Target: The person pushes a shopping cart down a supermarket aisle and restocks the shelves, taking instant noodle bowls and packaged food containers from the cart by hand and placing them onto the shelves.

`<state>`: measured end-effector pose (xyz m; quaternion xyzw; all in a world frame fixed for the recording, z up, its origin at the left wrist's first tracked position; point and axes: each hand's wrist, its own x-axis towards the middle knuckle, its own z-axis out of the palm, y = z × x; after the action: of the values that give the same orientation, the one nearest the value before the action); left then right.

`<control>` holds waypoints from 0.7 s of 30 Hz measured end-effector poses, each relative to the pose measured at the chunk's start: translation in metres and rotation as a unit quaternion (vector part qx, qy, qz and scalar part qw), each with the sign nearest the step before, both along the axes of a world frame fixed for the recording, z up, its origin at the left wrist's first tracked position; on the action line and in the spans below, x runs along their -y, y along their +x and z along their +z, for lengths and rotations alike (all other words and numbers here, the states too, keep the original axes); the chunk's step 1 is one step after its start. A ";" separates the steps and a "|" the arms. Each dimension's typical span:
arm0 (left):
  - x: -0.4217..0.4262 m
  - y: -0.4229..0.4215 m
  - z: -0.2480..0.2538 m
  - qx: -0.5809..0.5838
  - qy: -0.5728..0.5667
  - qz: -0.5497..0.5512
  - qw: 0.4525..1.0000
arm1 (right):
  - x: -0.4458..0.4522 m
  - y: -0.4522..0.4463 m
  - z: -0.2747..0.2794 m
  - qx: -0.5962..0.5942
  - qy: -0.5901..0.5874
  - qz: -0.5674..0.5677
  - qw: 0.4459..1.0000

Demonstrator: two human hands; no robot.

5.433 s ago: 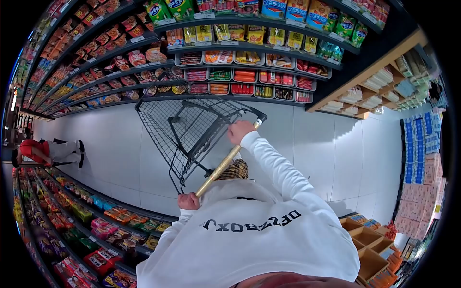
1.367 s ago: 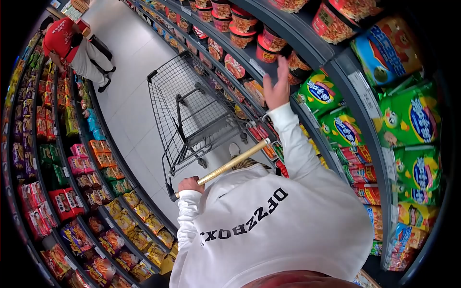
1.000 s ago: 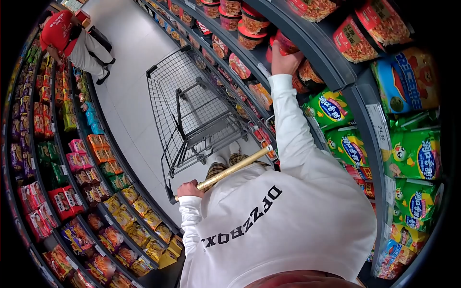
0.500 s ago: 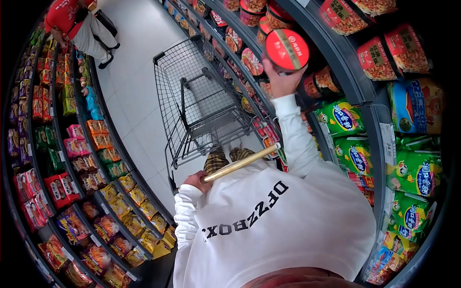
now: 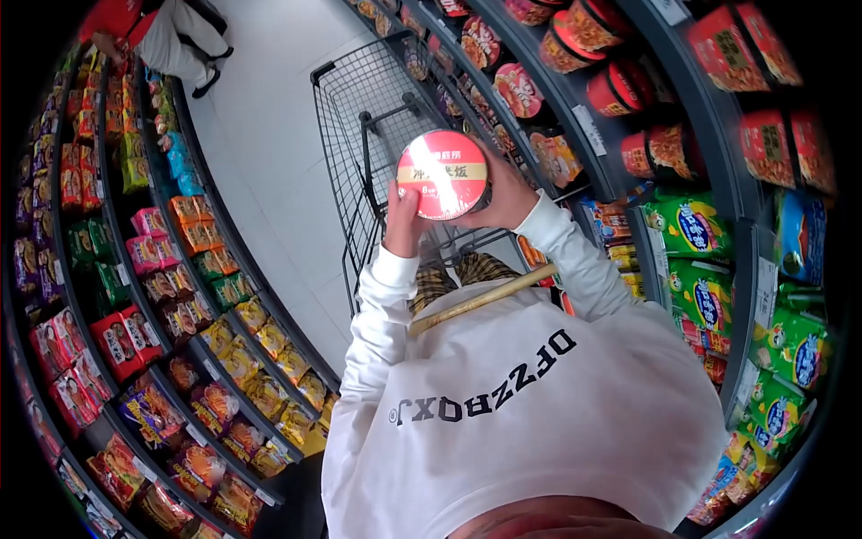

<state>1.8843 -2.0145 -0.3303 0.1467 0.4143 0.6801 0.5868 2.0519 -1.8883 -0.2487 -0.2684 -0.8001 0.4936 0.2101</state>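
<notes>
Between my two hands is an instant rice tub [image 5: 440, 148] with a round red lid and a tan band of printed characters, held up over the shopping cart. My left hand [image 5: 406, 216] grips its near left side, thumb on the lid's edge. Around the right side wraps my right hand [image 5: 507, 190], its fingers partly hidden behind the tub. Below them, the cart's yellowish handle bar [image 5: 489, 298] crosses in front of my waist, touched by neither hand. The dark wire cart [image 5: 346, 117] stands ahead, partly covered by the tub and my hands.
On the right, a shelf holds more red tubs [image 5: 620, 87] and green snack packets [image 5: 687, 225]. A long shelf of colourful packets [image 5: 251, 368] runs along the left. A person in a red top and light trousers [image 5: 175, 45] stands farther up the aisle on the pale floor [image 5: 260, 126].
My right hand has brought the tub from beside the right shelf to in front of me. My left hand has left the cart handle and taken hold of the tub too.
</notes>
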 end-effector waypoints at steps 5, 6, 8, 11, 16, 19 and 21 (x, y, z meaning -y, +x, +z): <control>0.035 -0.006 -0.007 -0.073 -0.137 0.094 0.983 | 0.018 -0.018 -0.062 -0.001 -0.298 0.044 0.953; 0.040 -0.007 -0.009 -0.059 -0.145 0.094 0.983 | 0.024 -0.024 -0.070 0.000 -0.414 -0.005 0.910; 0.047 -0.003 -0.019 -0.075 -0.152 0.099 0.980 | 0.032 -0.034 -0.094 0.005 -0.438 -0.005 0.899; 0.066 -0.002 -0.061 -0.177 -0.180 0.069 0.965 | 0.025 -0.048 -0.157 -0.009 -0.503 -0.003 0.864; 0.110 -0.012 -0.051 -0.528 -0.278 -0.145 0.789 | -0.018 -0.094 -0.285 0.130 -0.475 -0.082 0.866; 0.125 -0.013 -0.066 -0.562 -0.209 -0.080 0.796 | -0.025 -0.128 -0.342 0.139 -0.454 -0.118 0.872; 0.123 -0.014 -0.064 -0.552 -0.227 -0.088 0.798 | -0.027 -0.151 -0.401 0.140 -0.495 -0.143 0.846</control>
<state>1.8701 -2.1371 -0.3943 0.3954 0.7958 0.3156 0.3327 1.9009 -1.8611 -0.6497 -0.5141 -0.4236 0.7458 0.0033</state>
